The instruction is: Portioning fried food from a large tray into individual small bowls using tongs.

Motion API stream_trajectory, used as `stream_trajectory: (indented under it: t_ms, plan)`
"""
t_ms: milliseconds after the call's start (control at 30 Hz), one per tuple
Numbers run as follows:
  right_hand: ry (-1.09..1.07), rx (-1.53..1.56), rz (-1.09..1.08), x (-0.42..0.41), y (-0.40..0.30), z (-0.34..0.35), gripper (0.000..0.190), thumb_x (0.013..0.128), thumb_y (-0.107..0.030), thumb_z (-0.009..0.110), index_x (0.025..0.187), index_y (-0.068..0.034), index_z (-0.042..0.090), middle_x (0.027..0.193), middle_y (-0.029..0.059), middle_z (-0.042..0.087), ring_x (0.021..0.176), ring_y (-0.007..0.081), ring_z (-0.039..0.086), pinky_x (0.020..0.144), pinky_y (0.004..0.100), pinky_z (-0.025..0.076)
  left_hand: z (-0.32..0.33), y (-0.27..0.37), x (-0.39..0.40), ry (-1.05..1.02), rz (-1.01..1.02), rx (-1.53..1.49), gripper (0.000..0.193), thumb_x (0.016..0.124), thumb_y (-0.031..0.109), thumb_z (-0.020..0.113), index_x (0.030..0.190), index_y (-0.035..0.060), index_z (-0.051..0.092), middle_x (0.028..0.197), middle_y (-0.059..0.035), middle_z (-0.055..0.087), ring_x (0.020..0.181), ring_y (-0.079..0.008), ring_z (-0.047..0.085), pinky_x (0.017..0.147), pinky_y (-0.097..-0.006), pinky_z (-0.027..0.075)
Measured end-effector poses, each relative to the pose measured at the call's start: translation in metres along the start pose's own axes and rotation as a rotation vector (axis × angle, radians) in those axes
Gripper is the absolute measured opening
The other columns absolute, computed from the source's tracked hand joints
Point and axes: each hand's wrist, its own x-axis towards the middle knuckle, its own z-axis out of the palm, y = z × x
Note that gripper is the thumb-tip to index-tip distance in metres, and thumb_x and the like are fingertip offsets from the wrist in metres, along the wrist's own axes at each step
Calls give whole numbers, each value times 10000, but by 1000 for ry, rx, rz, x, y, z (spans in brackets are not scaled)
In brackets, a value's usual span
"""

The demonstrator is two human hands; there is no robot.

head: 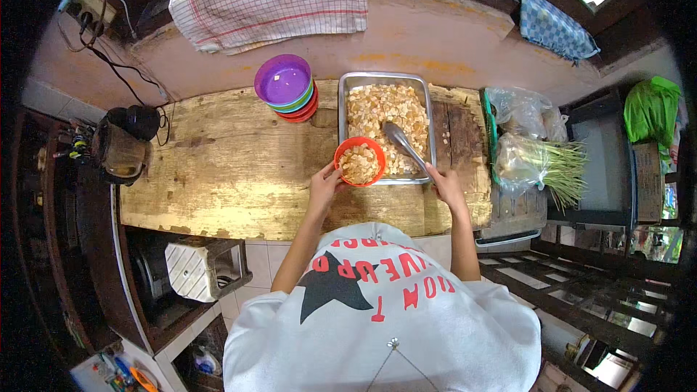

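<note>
My left hand (326,181) grips the rim of an orange-red bowl (338,148) from its left side. Small pale, cube-like food pieces (359,163) fill much of it. The bowl overlaps the near left corner of a rectangular metal tray (433,136); whether it rests there or is held above, I cannot tell. A layer of the same pieces (375,106) covers the tray. In my right hand (450,188) is the handle of a metal serving spoon or tongs (400,139), its broad end among the pieces in the tray.
Left of the tray stands a stack of coloured bowls (283,79), purple on top. A blender-like appliance (125,152) is at the wooden table's (218,174) left end. Bagged lemongrass-like stalks (561,166) lie at the right. A checked cloth (272,5) hangs behind; a stool (190,272) is below.
</note>
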Motion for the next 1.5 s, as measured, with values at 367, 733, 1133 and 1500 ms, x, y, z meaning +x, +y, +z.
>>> stream_trajectory:
  t_ms: [367, 733, 1133, 1500]
  plan:
    - [-1, 231, 106, 15, 23, 10, 398, 737, -405, 493, 519, -71, 483, 402, 7, 408, 277, 65, 327, 265, 196, 204, -2, -3, -1, -4, -26, 26, 376, 762, 203, 508, 1078, 15, 430, 882, -59, 544, 691, -109, 553, 561, -186, 434]
    - [-134, 311, 56, -9, 2, -12, 321, 770, -328, 481, 596, -62, 529, 409, -9, 401, 303, 36, 313, 279, 176, 182, 1, -5, 4, -15, -27, 50, 383, 762, 190, 505, 1086, 5, 418, 889, -69, 542, 699, -116, 557, 548, -179, 440]
    - [39, -76, -57, -20, -23, -24, 403, 694, -371, 557, 782, 21, 596, 438, 2, 420, 432, 62, 389, 409, 236, 310, 1, -2, 1, 9, -3, 7, 376, 762, 188, 505, 1087, 17, 425, 883, -62, 542, 683, -118, 556, 545, -190, 445]
    - [-18, 90, 86, 19, 3, 5, 451, 691, -432, 532, 660, 14, 592, 400, 29, 443, 334, 80, 402, 331, 217, 293, 0, -2, 2, 10, -46, 58, 374, 764, 176, 497, 1089, 7, 420, 893, -74, 539, 686, -121, 559, 550, -194, 447]
